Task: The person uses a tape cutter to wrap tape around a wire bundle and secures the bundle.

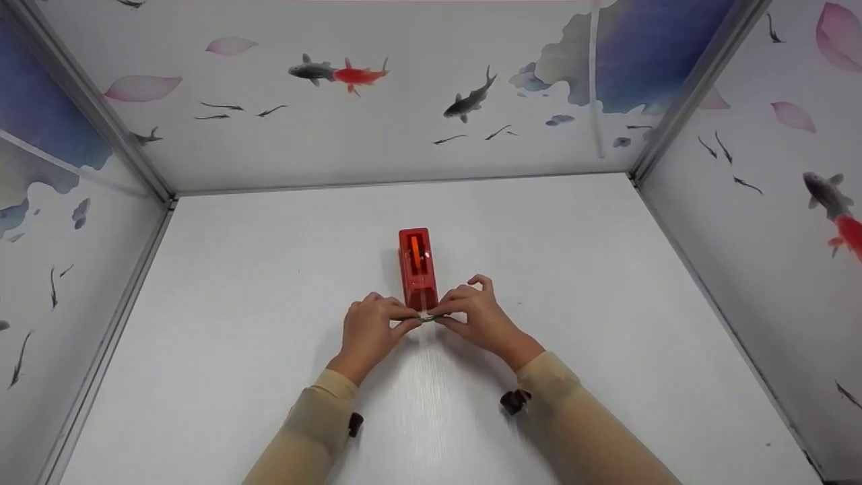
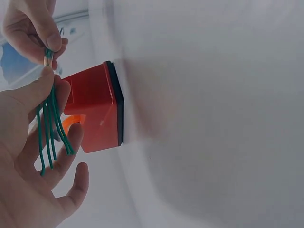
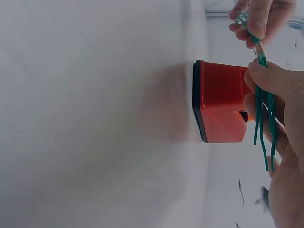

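Note:
Both hands pinch a bundle of thin green wires (image 2: 51, 124) between thumb and fingers, one hand on each side of its middle. My left hand (image 1: 370, 328) holds the left part, and loose wire ends hang past its palm in the left wrist view. On the other side, my right hand (image 1: 486, 323) grips the right part, with more ends trailing along its palm. Between the fingertips a pale, clear band like tape (image 2: 48, 58) shows on the bundle. Just beyond the fingertips stands a red tape dispenser (image 1: 420, 283) with an orange core (image 1: 415, 252), its front facing the hands.
The dispenser rests on a white table (image 1: 236, 303). White panels printed with fish and petals, such as the back wall (image 1: 404, 135), rise at the back and both sides along metal frame edges. A dark wrist device (image 1: 515, 401) sits at the right sleeve.

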A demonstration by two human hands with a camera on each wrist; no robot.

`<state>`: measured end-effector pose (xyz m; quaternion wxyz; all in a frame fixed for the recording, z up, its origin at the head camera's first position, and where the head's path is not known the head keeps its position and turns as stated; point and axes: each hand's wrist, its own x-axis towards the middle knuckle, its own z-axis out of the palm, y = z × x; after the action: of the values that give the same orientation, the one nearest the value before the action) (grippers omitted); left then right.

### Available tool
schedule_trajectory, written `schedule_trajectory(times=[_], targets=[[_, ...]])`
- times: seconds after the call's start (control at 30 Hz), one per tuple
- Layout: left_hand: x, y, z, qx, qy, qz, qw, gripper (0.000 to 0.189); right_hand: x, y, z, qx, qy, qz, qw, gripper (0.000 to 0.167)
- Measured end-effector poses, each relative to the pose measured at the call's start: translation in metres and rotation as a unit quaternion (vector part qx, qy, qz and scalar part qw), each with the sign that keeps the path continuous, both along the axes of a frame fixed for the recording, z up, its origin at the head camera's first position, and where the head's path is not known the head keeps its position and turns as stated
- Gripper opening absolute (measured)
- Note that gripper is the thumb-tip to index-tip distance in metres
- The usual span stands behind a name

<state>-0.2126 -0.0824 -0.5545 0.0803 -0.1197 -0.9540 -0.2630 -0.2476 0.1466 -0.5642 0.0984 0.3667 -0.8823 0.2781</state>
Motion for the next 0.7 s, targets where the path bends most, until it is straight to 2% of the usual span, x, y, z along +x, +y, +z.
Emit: schedule_trajectory(times=[0.17,0.37,0.57,0.7], targets=[[-0.0005,0.0004,0.0012,-0.001,-0.005,0.010,0.9999,0.023,-0.0008,-0.0011,0.0029,0.030,-0.003,-0.025,0.9992,0.018],[-0.0006,0.0014,0.0021,-0.007,0.001,0.008,0.9999,0.021,-0.0001,-0.0012,0.0060,0.051,-0.002,-0.030,0.9983,0.023],[0.0009,0.0022,-0.0005,-0.038,0.058,-0.006,0.9976,0.021,0.0004,0.0003,0.0078,0.087,0.014,-0.042,0.9952,0.021],[0.0014,0.0029,-0.0013,-0.055,0.092,-0.010,0.9941,0.019,0.0007,-0.0001,0.0080,0.105,0.005,-0.047,0.9934,0.020]])
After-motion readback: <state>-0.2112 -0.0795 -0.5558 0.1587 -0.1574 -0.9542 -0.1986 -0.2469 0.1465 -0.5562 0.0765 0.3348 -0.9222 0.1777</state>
